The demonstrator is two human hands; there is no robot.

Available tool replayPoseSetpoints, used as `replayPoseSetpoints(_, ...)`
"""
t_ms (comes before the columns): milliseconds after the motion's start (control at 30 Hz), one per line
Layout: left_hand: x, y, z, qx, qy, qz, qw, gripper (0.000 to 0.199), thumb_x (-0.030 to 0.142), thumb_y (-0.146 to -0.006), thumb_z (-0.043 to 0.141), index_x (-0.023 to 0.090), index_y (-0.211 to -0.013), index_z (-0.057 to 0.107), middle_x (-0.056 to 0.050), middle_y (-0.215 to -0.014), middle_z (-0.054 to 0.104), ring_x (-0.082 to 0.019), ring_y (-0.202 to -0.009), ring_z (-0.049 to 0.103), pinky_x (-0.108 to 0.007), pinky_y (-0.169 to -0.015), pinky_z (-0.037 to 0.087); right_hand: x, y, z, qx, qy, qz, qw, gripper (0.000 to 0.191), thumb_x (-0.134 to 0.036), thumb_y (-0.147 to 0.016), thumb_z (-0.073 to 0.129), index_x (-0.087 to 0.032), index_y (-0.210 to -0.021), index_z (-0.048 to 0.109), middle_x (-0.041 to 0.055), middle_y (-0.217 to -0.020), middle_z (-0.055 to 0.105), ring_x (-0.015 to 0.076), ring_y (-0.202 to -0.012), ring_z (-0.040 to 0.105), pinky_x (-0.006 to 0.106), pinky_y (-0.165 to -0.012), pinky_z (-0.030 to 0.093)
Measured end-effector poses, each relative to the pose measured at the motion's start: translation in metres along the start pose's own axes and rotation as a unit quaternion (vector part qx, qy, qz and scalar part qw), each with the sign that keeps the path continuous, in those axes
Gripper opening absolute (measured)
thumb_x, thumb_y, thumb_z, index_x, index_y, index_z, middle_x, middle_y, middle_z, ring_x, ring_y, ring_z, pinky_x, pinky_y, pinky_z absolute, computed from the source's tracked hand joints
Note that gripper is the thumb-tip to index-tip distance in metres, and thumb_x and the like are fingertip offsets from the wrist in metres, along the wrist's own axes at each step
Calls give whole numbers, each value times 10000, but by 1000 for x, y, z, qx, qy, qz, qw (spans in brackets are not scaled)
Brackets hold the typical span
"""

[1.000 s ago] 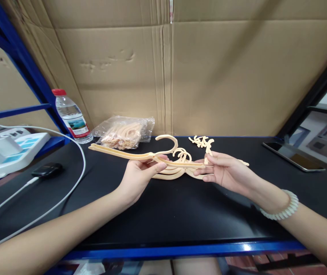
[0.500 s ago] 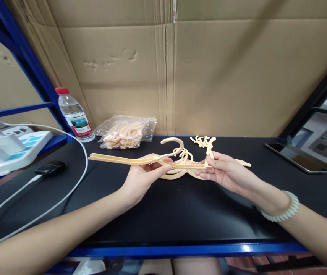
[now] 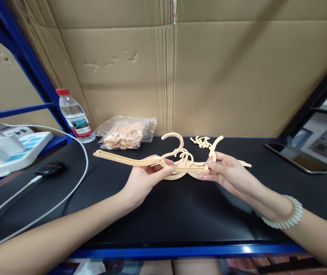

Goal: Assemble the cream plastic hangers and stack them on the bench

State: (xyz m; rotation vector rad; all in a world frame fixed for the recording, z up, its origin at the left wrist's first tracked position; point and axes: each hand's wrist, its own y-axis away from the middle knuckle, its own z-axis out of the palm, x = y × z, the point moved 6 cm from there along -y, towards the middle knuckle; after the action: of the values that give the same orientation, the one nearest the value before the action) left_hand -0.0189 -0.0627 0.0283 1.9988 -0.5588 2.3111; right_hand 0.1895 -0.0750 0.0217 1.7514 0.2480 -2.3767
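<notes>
A pale wooden-coloured hanger [image 3: 126, 159] is held above the black table, its hook up and one arm reaching left. My left hand [image 3: 143, 182] pinches it just below the hook, thumb in front. At the hanger's right end, my right hand [image 3: 229, 171] grips a small curved piece [image 3: 215, 146] between thumb and fingers, where it meets the hanger's arm. Whether the two are joined cannot be made out. Behind and below lie more hangers [image 3: 175, 176], partly hidden by the held one. Several small curved pieces [image 3: 202, 142] rest farther back.
A clear plastic bag of similar parts [image 3: 126, 133] lies near the cardboard wall, beside a water bottle [image 3: 76, 116]. At left are a power strip [image 3: 20, 152], a black plug [image 3: 50, 168] and a white cable [image 3: 84, 152]. A phone [image 3: 292, 157] lies at right.
The hanger has tilted slightly, its hook higher and its left end shifted a little right. The curved piece in my right hand now leans further right. Both hands keep their grip.
</notes>
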Motion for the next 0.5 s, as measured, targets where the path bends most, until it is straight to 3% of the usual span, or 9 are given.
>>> replayPoseSetpoints(200,2,1,0,28,-1,-13,1000,153,247,-696,826,186,-809,742,-16,-878,743,-173,-868,680,-267,-819,532,-5,2,-1,40,21,-43,998,333,-350,-735,816,-189,-752,525,-26,-677,646,161,-655,713,323,-728,622)
replayPoseSetpoints(333,4,1,3,28,14,-11,999,134,242,-685,830,187,-759,733,-2,-801,726,-153,-795,670,-253,-768,526,-8,2,-1,47,23,-67,996,372,-357,-715,828,-206,-728,489,-22,-667,648,205,-689,731,352,-710,624)
replayPoseSetpoints(500,3,2,0,57,23,-23,998,163,243,-669,837,179,-773,729,9,-739,704,-135,-763,649,-239,-756,509,-8,3,0,51,8,-72,996,351,-341,-722,825,-204,-740,503,7,-719,688,195,-700,731,349,-741,609)
